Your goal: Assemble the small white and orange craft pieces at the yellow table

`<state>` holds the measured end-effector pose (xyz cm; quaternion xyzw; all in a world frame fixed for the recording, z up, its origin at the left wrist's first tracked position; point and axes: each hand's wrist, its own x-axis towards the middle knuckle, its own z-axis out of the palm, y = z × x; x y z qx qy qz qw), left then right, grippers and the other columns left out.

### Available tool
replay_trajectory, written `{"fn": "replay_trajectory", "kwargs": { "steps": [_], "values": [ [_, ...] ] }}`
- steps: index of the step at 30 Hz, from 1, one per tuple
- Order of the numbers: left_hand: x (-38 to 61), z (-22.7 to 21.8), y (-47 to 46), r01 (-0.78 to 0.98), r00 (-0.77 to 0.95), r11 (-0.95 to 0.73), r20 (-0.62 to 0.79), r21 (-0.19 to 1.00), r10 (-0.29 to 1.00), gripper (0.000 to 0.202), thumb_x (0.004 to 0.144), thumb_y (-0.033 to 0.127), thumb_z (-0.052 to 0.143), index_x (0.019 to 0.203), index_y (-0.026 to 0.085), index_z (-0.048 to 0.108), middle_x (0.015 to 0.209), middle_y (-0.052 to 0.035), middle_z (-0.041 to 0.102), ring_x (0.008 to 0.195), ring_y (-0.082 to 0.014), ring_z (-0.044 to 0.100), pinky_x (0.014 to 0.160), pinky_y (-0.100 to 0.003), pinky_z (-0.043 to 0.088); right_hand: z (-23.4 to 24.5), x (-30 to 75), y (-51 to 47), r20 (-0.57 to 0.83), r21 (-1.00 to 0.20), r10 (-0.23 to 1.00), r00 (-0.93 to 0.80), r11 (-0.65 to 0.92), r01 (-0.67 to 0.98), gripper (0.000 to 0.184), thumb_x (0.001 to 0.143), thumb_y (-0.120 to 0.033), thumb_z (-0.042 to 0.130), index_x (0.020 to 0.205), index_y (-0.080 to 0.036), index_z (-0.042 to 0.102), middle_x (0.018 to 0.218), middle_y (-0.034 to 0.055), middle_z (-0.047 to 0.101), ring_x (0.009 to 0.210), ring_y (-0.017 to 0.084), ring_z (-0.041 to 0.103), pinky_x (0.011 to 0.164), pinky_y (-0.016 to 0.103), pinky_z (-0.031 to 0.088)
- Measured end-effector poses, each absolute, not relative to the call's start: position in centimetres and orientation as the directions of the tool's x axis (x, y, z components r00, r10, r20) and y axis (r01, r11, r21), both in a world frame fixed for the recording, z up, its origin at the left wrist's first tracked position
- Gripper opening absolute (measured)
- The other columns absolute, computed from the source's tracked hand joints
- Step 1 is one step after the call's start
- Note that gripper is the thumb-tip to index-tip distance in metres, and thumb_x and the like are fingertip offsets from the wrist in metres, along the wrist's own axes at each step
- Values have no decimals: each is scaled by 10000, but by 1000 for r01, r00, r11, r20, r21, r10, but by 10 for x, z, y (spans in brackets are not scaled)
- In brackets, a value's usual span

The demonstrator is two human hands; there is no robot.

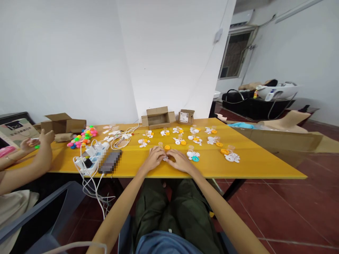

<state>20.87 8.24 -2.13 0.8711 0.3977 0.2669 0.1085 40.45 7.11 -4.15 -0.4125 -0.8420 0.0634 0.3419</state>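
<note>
My left hand (154, 157) and my right hand (179, 161) meet near the table's front edge, fingers bent and closed around a small whitish piece (165, 158). Fingers cover most of it, so its kind cannot be made out. Just beyond my fingertips lie an orange round part (167, 147) and a small see-through cup (160, 144). To the right of my right hand is a group of white discs with a teal round part (195, 159). A further group of white gear-like pieces (232, 157) lies farther right, beside an orange ring (225, 151).
Several similar groups of parts cover the yellow table (259, 164). Cardboard boxes (158, 119) stand by the wall. Left of me are a power strip (92, 162) with trailing cables, a blurred dark device (110, 162), colourful balls (83, 138), and a co-worker's arm (31, 167).
</note>
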Motion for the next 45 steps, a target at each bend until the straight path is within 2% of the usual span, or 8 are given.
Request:
{"fn": "replay_trajectory", "kwargs": {
  "steps": [7, 10, 20, 37, 45],
  "values": [
    [210, -19, 81, 630, 525, -650, 384, 425, 760, 198, 955, 241, 553, 902, 284, 739, 1052, -45, 704, 1127, -261, 534, 1014, -443, 381, -40, 402, 71, 503, -359, 728, -465, 666, 653, 136, 906, -353, 691, 975, -237, 666, 1046, 67, 702, 1012, 236, 646, 910, 396, 529],
    [210, -19, 81, 626, 522, -650, 389, 431, 759, 193, 953, 241, 561, 871, 273, 733, 1048, -44, 703, 1118, -259, 535, 1015, -442, 380, -43, 401, 72, 509, -352, 728, -460, 664, 660, 159, 930, -385, 665, 990, -238, 664, 1044, 71, 689, 1019, 236, 636, 912, 399, 526],
    [211, -20, 81, 610, 519, -662, 411, 436, 749, 169, 946, 217, 586, 863, 257, 728, 1027, -42, 711, 1087, -243, 554, 997, -413, 387, -47, 404, 76, 501, -360, 727, -470, 669, 650, 207, 996, -388, 556, 1090, -252, 680, 1151, 90, 680, 1117, 248, 613, 985, 418, 499],
    [212, -23, 85, 595, 513, -659, 413, 461, 753, 185, 942, 229, 591, 842, 251, 745, 1059, -52, 716, 1104, -248, 557, 1006, -424, 388, -45, 405, 78, 483, -415, 726, -489, 682, 602, 137, 960, -337, 612, 1044, -271, 699, 1134, 74, 689, 1091, 254, 630, 955, 416, 519],
    [212, -23, 84, 607, 511, -653, 407, 453, 757, 172, 897, 168, 608, 842, 254, 746, 1093, -52, 715, 1146, -257, 556, 1015, -431, 394, -43, 405, 79, 488, -429, 726, -484, 683, 591, 102, 944, -299, 624, 1019, -264, 684, 1117, 67, 688, 1078, 244, 641, 941, 404, 525]
  ]
}}
